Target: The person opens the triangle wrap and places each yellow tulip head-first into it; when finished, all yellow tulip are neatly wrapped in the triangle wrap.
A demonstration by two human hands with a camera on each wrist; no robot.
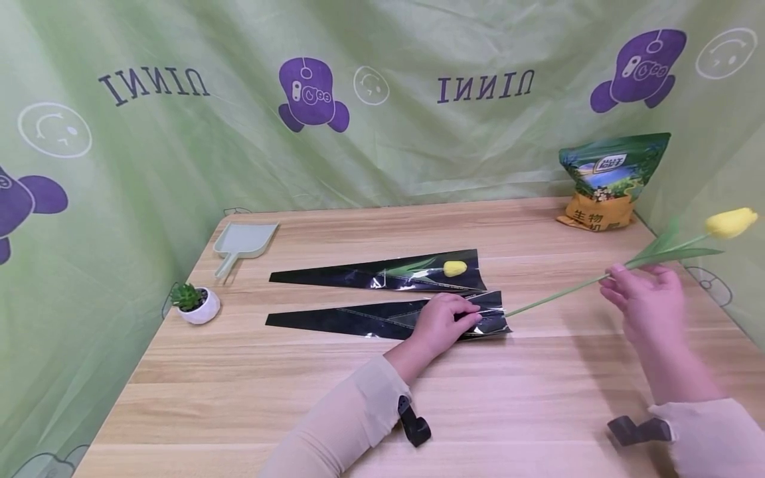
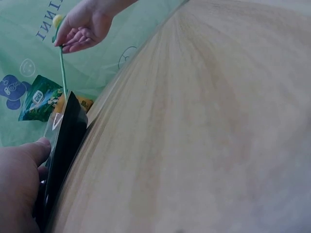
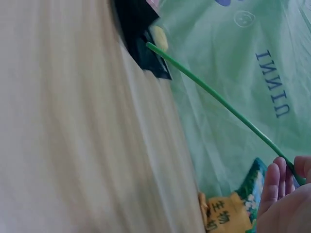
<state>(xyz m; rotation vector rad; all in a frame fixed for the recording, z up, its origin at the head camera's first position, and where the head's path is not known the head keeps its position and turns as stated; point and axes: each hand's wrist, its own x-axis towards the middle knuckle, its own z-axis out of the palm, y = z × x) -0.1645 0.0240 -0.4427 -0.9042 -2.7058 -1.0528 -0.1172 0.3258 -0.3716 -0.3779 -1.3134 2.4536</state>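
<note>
Head view: the right hand [image 1: 654,299] pinches a yellow-bloomed, green-stemmed artificial tulip [image 1: 687,253] at right, its long axis rising rightward to the bloom [image 1: 730,223], apparently starting insertion, which wants a leftward slide; left wrist: the left hand [image 2: 20,182] grips a tapered black film sleeve [image 2: 66,138]; right wrist: the bare stem end [image 3: 155,49] appears at its mouth.

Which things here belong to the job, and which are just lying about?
In use:
yellow tulip in the right hand
black sleeve under the left hand
second black sleeve, holding another tulip

Apparently lying about:
dustpan
potted plant
printed bag
</note>
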